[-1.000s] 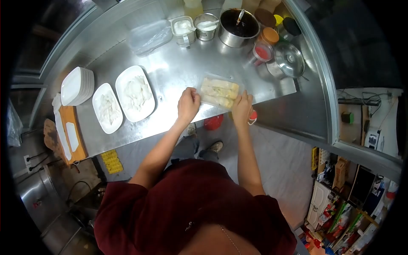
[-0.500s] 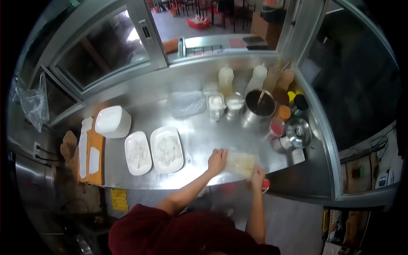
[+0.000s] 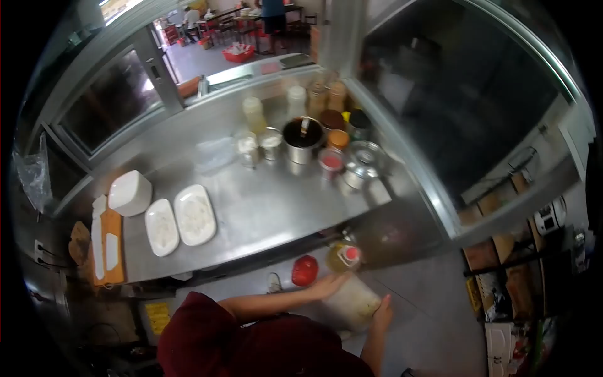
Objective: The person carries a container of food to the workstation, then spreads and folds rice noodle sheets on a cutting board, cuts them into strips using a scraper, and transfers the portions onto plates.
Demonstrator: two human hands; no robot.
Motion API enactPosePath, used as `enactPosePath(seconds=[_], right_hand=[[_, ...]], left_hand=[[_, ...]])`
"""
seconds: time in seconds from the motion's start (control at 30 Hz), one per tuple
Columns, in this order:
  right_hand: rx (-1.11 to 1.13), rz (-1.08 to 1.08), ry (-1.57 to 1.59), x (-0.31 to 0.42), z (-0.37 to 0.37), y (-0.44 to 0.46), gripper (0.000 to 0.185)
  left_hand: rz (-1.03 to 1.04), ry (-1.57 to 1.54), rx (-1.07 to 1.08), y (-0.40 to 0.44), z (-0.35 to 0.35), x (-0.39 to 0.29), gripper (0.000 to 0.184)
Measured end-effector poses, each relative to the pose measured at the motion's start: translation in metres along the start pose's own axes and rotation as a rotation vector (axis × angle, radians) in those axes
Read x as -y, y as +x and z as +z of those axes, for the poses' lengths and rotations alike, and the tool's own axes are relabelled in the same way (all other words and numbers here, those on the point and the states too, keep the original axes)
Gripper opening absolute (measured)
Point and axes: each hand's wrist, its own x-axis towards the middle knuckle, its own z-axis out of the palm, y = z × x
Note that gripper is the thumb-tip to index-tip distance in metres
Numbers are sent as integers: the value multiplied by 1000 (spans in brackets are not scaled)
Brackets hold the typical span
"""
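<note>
A pale, translucent rectangular container (image 3: 352, 303) is between my two hands, in front of my body and over the floor. Something yellowish shows faintly through it; I cannot make out what. My left hand (image 3: 331, 288) grips its upper left edge, and my right hand (image 3: 381, 310) has hold of its right side. Just beyond the container stand an oil jug (image 3: 343, 256) with a red cap and a red bundle (image 3: 305, 270) on the floor.
The steel counter (image 3: 251, 217) carries two white plates (image 3: 195, 215) with whitish food, stacked white dishes (image 3: 130, 193) and an orange-brown board (image 3: 113, 245). Squeeze bottles (image 3: 296, 102), a pot (image 3: 303, 141) of dark liquid and jars crowd its back right. Shelves (image 3: 502, 276) stand right.
Both hands have carried the container off the counter's front edge, down and towards my body. My view has turned right, bringing the floor jug and the right-hand shelves more into sight.
</note>
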Motion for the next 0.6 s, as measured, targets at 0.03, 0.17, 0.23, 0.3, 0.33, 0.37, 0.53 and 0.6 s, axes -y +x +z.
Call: enactPosePath(seconds=[0.03,0.17,0.23,0.3,0.33,0.37,0.53,0.6], right_hand=[[-10,-88,-144,-10,-38,0,52],[-203,3,12,-3,-161,-24,55],[-248,90,275,27,-204,-47,56],[-301,132,272,9,-263,-37,57],[-323,157,270,-1,-289,-29,58],[-335,138,279,-9,-308,-19,58],[-310,199,258,12,-353,30,62],[-413,107,178,24,-365,66,64]], left_hand=[[-43,19,51,2,27,-22,68],[-84,-4,143,17,165,-66,79],[-87,-2,179,20,224,-91,81],[-73,24,290,29,268,-116,83],[-72,36,343,34,289,-125,83],[-68,34,331,42,309,-133,83],[-134,110,325,103,362,-166,81],[-108,175,289,128,366,-212,79]])
